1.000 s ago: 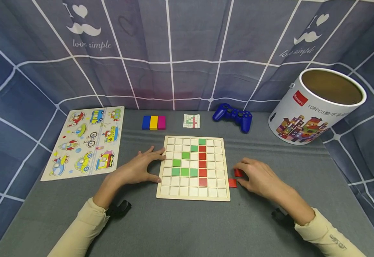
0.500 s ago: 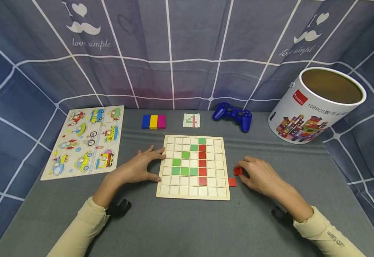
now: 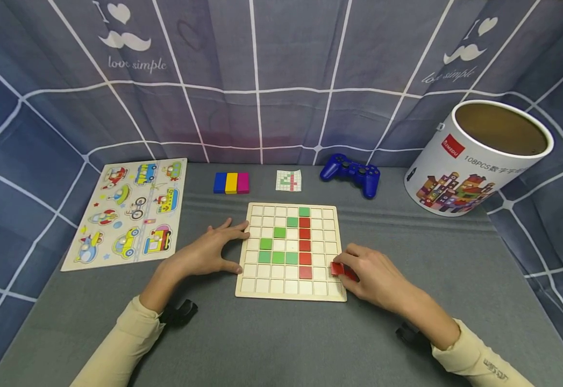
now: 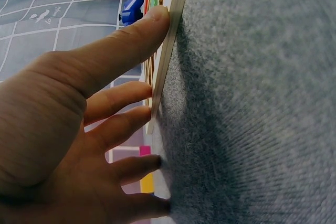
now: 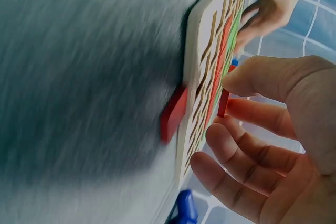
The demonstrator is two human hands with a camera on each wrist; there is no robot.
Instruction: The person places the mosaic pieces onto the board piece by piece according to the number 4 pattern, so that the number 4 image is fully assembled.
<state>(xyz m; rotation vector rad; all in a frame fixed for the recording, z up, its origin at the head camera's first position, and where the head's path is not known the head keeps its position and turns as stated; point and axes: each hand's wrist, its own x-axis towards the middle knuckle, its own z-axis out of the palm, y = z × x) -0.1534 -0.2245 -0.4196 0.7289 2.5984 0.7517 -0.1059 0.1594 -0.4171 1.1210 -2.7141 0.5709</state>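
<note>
A wooden grid board (image 3: 268, 286) lies mid-table, with green tiles (image 3: 278, 259) and a column of red tiles (image 3: 305, 245) set in its cells. My left hand (image 3: 202, 251) rests at the board's left edge, its thumb and fingertips touching the rim with fingers spread. Between thumb and forefinger, my right hand (image 3: 377, 273) pinches a red tile (image 3: 336, 269) over the board's right side. Another red tile (image 5: 174, 115) lies against the board's right edge in the right wrist view, largely covered by the right hand in the head view.
Behind the board are blue, yellow and magenta blocks (image 3: 231, 183), a small printed pattern card (image 3: 288, 181) and a blue game controller (image 3: 350, 175). A vehicle picture puzzle (image 3: 131, 215) lies at left. A large white tub (image 3: 470, 166) stands at back right, before a checked curtain (image 3: 291, 64).
My right hand has picked up the red tile from the table right of the board and carried it left over the board's right edge. The left hand has stayed in place.
</note>
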